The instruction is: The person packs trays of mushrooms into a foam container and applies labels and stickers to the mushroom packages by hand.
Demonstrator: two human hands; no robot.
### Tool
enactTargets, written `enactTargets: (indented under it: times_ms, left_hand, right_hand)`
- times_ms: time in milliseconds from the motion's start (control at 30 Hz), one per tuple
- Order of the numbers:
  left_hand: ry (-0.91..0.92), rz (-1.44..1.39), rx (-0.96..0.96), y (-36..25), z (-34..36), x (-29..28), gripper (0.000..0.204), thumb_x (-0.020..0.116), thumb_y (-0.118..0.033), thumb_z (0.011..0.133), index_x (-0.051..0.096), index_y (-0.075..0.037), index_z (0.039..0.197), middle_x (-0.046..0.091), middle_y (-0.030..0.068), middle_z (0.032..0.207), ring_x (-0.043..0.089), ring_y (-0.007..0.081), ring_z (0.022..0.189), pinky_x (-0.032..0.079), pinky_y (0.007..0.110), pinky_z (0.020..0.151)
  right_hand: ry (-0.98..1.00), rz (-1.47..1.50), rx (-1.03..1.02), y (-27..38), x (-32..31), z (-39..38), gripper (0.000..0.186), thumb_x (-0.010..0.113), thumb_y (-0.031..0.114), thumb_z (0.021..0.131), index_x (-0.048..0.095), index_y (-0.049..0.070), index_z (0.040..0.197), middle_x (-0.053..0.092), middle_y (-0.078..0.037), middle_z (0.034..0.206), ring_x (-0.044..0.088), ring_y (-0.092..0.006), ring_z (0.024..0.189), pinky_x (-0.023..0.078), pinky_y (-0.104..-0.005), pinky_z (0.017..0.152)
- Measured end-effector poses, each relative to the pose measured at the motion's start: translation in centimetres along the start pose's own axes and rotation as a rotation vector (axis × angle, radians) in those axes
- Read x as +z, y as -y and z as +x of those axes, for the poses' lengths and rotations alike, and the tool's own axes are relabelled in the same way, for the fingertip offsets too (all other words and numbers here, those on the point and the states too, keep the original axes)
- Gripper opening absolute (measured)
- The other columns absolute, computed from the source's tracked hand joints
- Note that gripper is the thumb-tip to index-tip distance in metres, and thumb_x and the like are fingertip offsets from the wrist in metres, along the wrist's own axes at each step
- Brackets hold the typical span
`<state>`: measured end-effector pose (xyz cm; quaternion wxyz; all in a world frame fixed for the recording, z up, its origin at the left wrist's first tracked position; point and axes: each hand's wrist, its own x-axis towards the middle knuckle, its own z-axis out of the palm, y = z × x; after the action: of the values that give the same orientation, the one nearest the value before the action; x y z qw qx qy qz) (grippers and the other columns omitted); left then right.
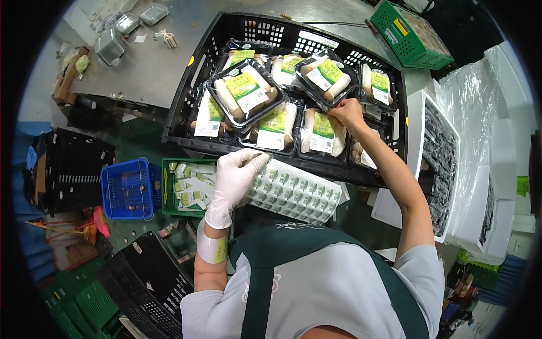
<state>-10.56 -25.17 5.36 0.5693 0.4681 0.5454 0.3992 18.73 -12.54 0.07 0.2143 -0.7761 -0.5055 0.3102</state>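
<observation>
My gloved left hand [240, 175] is closed on the edge of a sheet of small round green-and-white stickers [296, 192], which hangs over my front. My bare right hand [349, 114] reaches into a black plastic crate [248, 148]. Its fingertips pinch the lower edge of a film-wrapped mushroom pack [326, 78] that lies tilted on other packs. Another mushroom pack [247, 93] lies askew on the pile at the left. Several more packs sit below them, with thick pale-stemmed mushrooms in black trays under green-and-white labels. Round stickers show on the corners of some packs.
A metal table [135, 73] holds clear plastic boxes [110, 46] at the far left. Left of me are a blue basket [125, 189] and a green crate [183, 213] of label scraps. White foam boxes [416, 130] stand at the right; a green crate [409, 37] sits far right.
</observation>
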Motion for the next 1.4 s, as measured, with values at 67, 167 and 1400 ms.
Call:
enactTargets:
  times_ms: [67, 167, 1400]
  left_hand:
    - [0.006, -0.016, -0.014, -0.1, 0.0, -0.2, 0.014, 0.067, -0.01, 0.079, 0.066, 0.004, 0.082, 0.056, -0.0047, 0.063, 0.044, 0.002, 0.057, 0.037, 0.019, 0.052]
    - [0.0, -0.036, -0.006, -0.3, -0.1, -0.4, 0.014, 0.067, -0.01, 0.08, 0.066, 0.003, 0.083, 0.057, -0.0045, 0.065, 0.045, 0.0019, 0.058, 0.038, 0.019, 0.053]
    - [-0.221, -0.266, 0.045, 1.1, -0.6, -4.0, 0.01, 0.066, -0.008, 0.08, 0.065, 0.001, 0.084, 0.061, -0.0026, 0.07, 0.049, 0.0004, 0.061, 0.038, 0.015, 0.053]
  right_hand:
    - [0.019, -0.015, 0.029, -0.1, -0.2, 0.7, 0.017, 0.072, 0.008, 0.068, 0.062, -0.004, 0.063, 0.058, -0.007, 0.055, 0.051, -0.0105, 0.042, 0.04, -0.025, 0.039]
    - [0.164, 0.043, 0.148, 1.6, -1.1, -0.1, 0.021, 0.07, 0.01, 0.074, 0.06, -0.003, 0.06, 0.058, -0.007, 0.054, 0.05, -0.0098, 0.041, 0.039, -0.0228, 0.038]
    - [0.635, 0.042, -1.125, 16.4, 5.6, -9.1, 0.027, 0.075, 0.027, 0.072, 0.067, 0.003, 0.083, 0.067, -0.007, 0.081, 0.063, -0.0135, 0.066, 0.051, -0.026, 0.058]
